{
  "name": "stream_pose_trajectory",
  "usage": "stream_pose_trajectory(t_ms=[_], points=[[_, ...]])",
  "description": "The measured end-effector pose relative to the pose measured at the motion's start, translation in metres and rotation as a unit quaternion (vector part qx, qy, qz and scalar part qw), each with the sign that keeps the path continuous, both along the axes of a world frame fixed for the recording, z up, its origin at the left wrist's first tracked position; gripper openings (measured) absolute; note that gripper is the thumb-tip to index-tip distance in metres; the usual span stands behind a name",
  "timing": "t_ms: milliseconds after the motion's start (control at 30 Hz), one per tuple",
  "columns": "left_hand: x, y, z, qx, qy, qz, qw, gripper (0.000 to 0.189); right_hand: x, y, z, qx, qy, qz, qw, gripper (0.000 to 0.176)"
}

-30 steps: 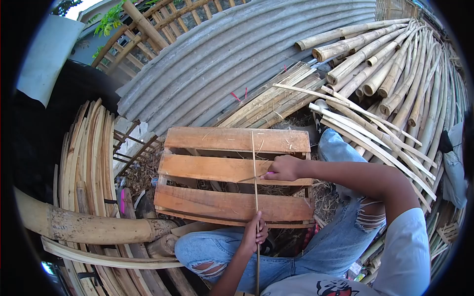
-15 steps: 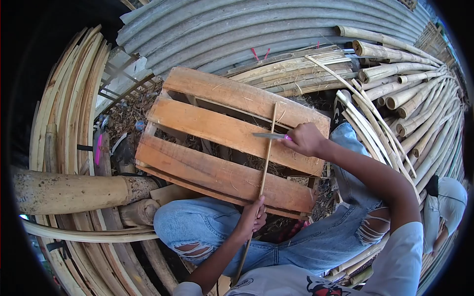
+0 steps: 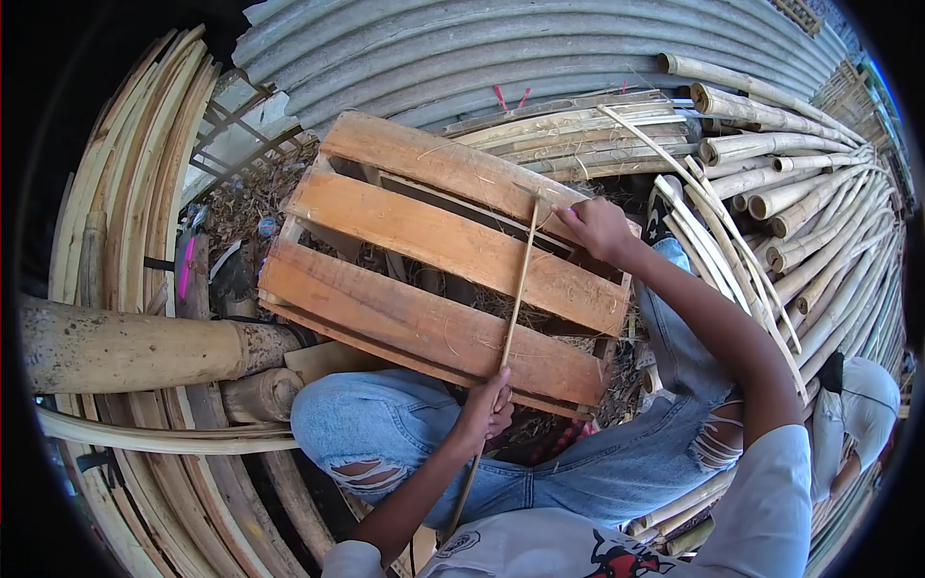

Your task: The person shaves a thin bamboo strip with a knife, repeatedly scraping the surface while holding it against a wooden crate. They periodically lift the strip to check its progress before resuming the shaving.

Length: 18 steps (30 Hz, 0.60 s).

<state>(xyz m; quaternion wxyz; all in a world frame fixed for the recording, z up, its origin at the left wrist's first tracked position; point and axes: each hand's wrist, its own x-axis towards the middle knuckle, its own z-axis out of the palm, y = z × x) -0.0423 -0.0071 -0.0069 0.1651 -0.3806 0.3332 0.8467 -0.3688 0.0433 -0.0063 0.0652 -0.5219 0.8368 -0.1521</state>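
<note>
Bamboo sliver (image 3: 517, 289): thin, pale, straight, flat-edged. Laid slantwise over a wooden pallet (image 3: 414, 318), far end on the upper planks, near end passing down between the knees and out of sight under the shirt.

Far left: stack of split bamboo slats (image 3: 116, 193), long, curved, cream to tan, rough-fibred. Below it, thick bamboo culm (image 3: 125, 347), round, mottled brown, lying crosswise, its cut end near the pallet's corner. Small pink stick (image 3: 185, 267) among the litter beside the slats.

Centre: pallet of broad orange-brown planks, worn and scratched, gaps showing dry shavings beneath. Behind it, corrugated sheet (image 3: 482, 58), grey, ribbed. In front, torn blue jeans (image 3: 385, 433), knees on either side of the sliver.

Right: round bamboo poles (image 3: 800, 193), yellow-green, jointed, piled in a fan; pale split strips (image 3: 723, 241) arching over them, close by the right forearm.

Grip, left hand (image 3: 488, 409): closed around the sliver at the pallet's near edge, fingers wrapped tight, thumb on top.

Grip, right hand (image 3: 599, 228): closed into a fist at the sliver's far end, knuckles up, resting on the top planks; knife (image 3: 570, 210) held inside, only a pink scrap of handle plain, blade too small to make out clearly.
</note>
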Motion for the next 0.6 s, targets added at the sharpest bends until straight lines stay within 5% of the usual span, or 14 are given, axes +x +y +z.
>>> stream_pose_trajectory(t_ms=[167, 300, 367, 500, 567, 600], points=[[-0.003, -0.002, 0.002, 0.004, 0.007, -0.001, 1.000, 0.053, 0.029, 0.011, 0.002, 0.094, -0.064, 0.048, 0.992, 0.059], [-0.002, -0.001, 0.001, 0.004, 0.010, -0.002, 1.000, 0.053, -0.012, -0.002, 0.013, 0.125, -0.003, -0.025, 0.992, 0.053], [-0.004, -0.001, 0.001, 0.009, 0.003, 0.002, 1.000, 0.053, -0.006, 0.008, -0.009, 0.020, 0.065, 0.057, 0.996, 0.052], [-0.006, -0.003, 0.001, 0.008, 0.001, -0.007, 1.000, 0.053, 0.024, 0.010, -0.003, 0.095, -0.024, 0.088, 0.991, 0.054], [-0.002, -0.001, 0.001, 0.011, -0.003, -0.007, 1.000, 0.053, -0.010, 0.005, -0.012, 0.005, 0.067, 0.032, 0.997, 0.057], [-0.003, -0.002, 0.001, 0.010, -0.002, -0.005, 1.000, 0.053, -0.014, -0.007, 0.017, 0.132, 0.004, -0.051, 0.990, 0.058]])
